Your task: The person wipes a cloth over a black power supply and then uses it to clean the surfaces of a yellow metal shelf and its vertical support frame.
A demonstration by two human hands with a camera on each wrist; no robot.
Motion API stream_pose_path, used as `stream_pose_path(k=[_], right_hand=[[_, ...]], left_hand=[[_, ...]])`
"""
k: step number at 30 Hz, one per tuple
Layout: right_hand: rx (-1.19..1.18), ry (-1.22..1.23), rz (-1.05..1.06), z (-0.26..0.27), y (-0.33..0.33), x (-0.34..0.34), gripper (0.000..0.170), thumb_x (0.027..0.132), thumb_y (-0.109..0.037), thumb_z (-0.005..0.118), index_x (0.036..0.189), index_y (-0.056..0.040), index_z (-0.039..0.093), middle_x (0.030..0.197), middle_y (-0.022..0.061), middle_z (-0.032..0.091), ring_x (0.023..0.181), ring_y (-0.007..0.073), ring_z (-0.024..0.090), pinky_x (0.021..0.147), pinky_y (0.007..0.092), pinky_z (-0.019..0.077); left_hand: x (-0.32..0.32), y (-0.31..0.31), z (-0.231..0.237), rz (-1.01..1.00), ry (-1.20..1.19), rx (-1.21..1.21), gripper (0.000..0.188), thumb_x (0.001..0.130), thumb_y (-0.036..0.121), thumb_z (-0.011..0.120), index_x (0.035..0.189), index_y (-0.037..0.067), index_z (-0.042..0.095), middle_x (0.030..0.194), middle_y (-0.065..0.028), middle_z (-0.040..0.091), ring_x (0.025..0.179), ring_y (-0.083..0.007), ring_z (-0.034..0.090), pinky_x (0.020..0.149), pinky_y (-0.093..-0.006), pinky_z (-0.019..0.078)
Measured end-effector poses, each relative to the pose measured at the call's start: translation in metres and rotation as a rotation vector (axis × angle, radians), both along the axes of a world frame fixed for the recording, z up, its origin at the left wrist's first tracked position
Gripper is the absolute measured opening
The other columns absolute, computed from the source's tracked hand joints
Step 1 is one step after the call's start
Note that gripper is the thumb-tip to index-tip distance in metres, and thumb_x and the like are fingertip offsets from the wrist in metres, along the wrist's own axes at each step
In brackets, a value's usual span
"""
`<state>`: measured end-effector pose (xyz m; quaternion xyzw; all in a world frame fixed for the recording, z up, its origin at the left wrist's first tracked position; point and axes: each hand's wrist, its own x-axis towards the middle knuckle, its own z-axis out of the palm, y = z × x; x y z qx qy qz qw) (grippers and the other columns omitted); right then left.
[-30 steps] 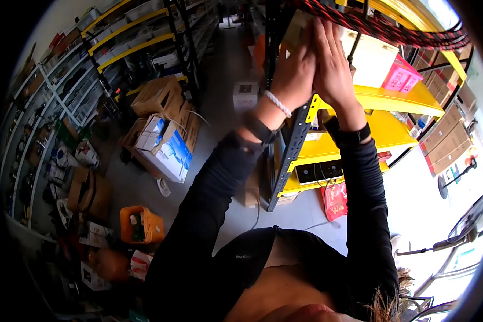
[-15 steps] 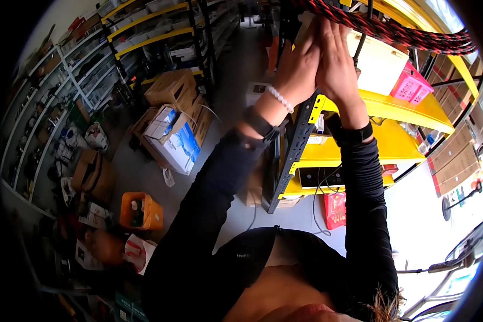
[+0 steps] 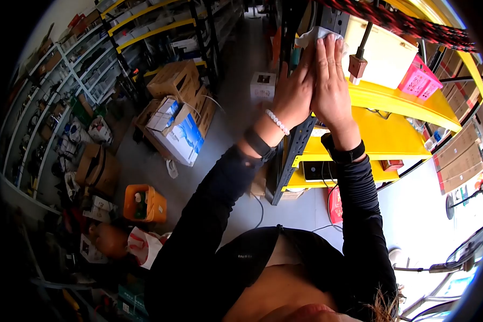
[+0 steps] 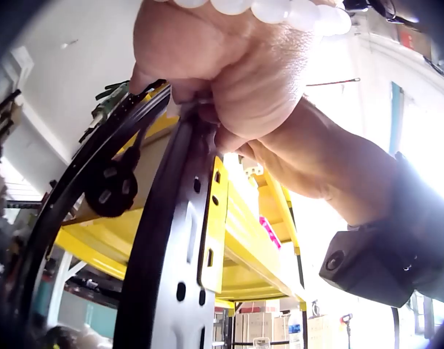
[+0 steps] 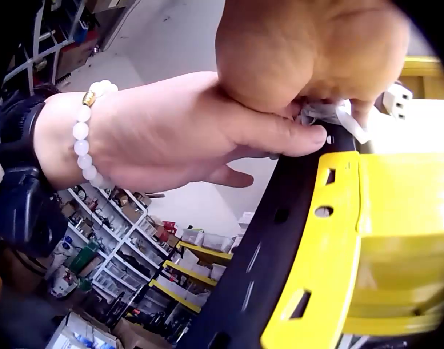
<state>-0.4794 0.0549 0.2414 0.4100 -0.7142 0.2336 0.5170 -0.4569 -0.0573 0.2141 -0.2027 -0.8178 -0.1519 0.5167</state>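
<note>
Head view: The dark post (image 3: 295, 155) holds up the yellow shelves (image 3: 383, 134). Near the top of the post, a white crumpled wad (image 3: 307, 38) sits by the fingers. The right hand (image 3: 333, 94) has straight fingers, not clenched, and they lie over part of the wad. The left hand (image 3: 295, 96), with a bead bracelet (image 3: 277, 122), is right beside it and touches it. To the right of the post are a hanging plug (image 3: 358, 67), a cream box (image 3: 381, 51) and a pink basket (image 3: 421, 79).

Left wrist view: The left hand is over the top end of the post that shows here. I cannot tell if its grip has the wad, as the palm hides most of the fingers. A round black plug (image 4: 111, 187) hangs left of the post.

Right wrist view: The wad is squashed between the right hand and the post. One left digit points at the post's edge. I think the hands are pressing the wad on the post; moving it along calls for flat fingers and a light push.
</note>
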Motion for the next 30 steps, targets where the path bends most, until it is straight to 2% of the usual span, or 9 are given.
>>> stream_pose_path(k=[6,8,12,21,24,25,26,28,30], right_hand=[[0.044,-0.078,-0.029,-0.036,0.004,0.006,0.061,0.090,-0.004,0.044,0.149,-0.0017,0.029,0.155,0.0214,0.025,0.145,0.0370,0.022,0.115,0.0432,0.0252],[0.053,-0.083,-0.030,-0.042,0.005,0.007,0.061,0.090,-0.005,0.042,0.149,-0.0024,0.029,0.156,0.0207,0.024,0.145,0.0367,0.022,0.115,0.0434,0.0259],[0.061,-0.103,-0.074,-0.045,0.005,0.009,0.061,0.092,-0.011,0.042,0.151,-0.0053,0.027,0.157,0.0170,0.023,0.145,0.0345,0.023,0.113,0.0456,0.0291],[0.079,-0.152,-0.137,-0.070,0.004,0.016,0.061,0.091,-0.012,0.043,0.150,-0.0044,0.029,0.156,0.0177,0.027,0.141,0.0354,0.032,0.111,0.0484,0.0310],[0.120,-0.213,-0.132,-0.102,0.004,0.017,0.062,0.090,-0.012,0.043,0.150,-0.0026,0.027,0.155,0.0181,0.027,0.139,0.0366,0.036,0.113,0.0488,0.0262],[0.140,-0.243,-0.126,-0.117,0.005,0.018,0.063,0.090,-0.012,0.043,0.150,-0.0020,0.027,0.156,0.0183,0.027,0.138,0.0367,0.036,0.113,0.0490,0.0260],[0.160,-0.274,-0.121,-0.133,0.005,0.019,0.063,0.090,-0.011,0.043,0.150,-0.0014,0.026,0.156,0.0186,0.027,0.138,0.0367,0.036,0.113,0.0492,0.0259],[0.211,-0.381,-0.117,-0.175,0.008,0.023,0.064,0.089,-0.011,0.042,0.150,-0.0010,0.026,0.155,0.0187,0.026,0.139,0.0360,0.034,0.114,0.0494,0.0241],[0.304,-0.467,-0.152,-0.229,0.013,0.029,0.068,0.089,-0.013,0.043,0.152,-0.0026,0.020,0.157,0.0172,0.022,0.142,0.0331,0.030,0.116,0.0534,0.0174]], left_hand=[[-0.003,0.000,-0.048,0.016,-0.021,-0.008,0.076,0.089,0.026,0.065,0.150,0.005,0.025,0.154,-0.0208,0.027,0.138,-0.0373,0.034,0.108,-0.0540,0.0311],[0.001,0.002,-0.050,0.002,-0.050,0.028,0.075,0.087,0.019,0.064,0.151,0.008,0.027,0.157,-0.0174,0.023,0.140,-0.0315,0.034,0.108,-0.0582,0.0298],[-0.003,0.000,-0.056,0.017,-0.057,-0.017,0.074,0.088,0.020,0.063,0.151,0.007,0.027,0.157,-0.0179,0.022,0.139,-0.0313,0.035,0.107,-0.0581,0.0310],[0.006,0.000,-0.076,0.077,-0.162,-0.035,0.072,0.091,0.027,0.060,0.149,0.002,0.026,0.153,-0.0230,0.029,0.137,-0.0357,0.036,0.107,-0.0481,0.0321],[0.004,-0.001,-0.112,0.193,-0.226,-0.076,0.066,0.094,0.029,0.055,0.149,0.002,0.028,0.152,-0.0232,0.031,0.136,-0.0328,0.038,0.107,-0.0466,0.0319],[0.002,-0.002,-0.131,0.133,-0.239,-0.036,0.066,0.095,0.029,0.053,0.149,0.001,0.027,0.152,-0.0231,0.031,0.137,-0.0331,0.037,0.108,-0.0467,0.0296],[0.003,-0.003,-0.147,0.159,-0.227,-0.094,0.066,0.095,0.028,0.053,0.149,0.000,0.026,0.153,-0.0234,0.028,0.139,-0.0349,0.033,0.112,-0.0476,0.0252],[0.016,0.003,-0.186,0.042,-0.258,0.013,0.066,0.096,0.027,0.052,0.149,-0.001,0.024,0.154,-0.0233,0.025,0.141,-0.0372,0.026,0.115,-0.0481,0.0212],[0.036,0.004,-0.228,0.066,-0.420,-0.085,0.067,0.096,0.026,0.052,0.150,-0.001,0.021,0.155,-0.0231,0.022,0.143,-0.0389,0.021,0.117,-0.0480,0.0175]])
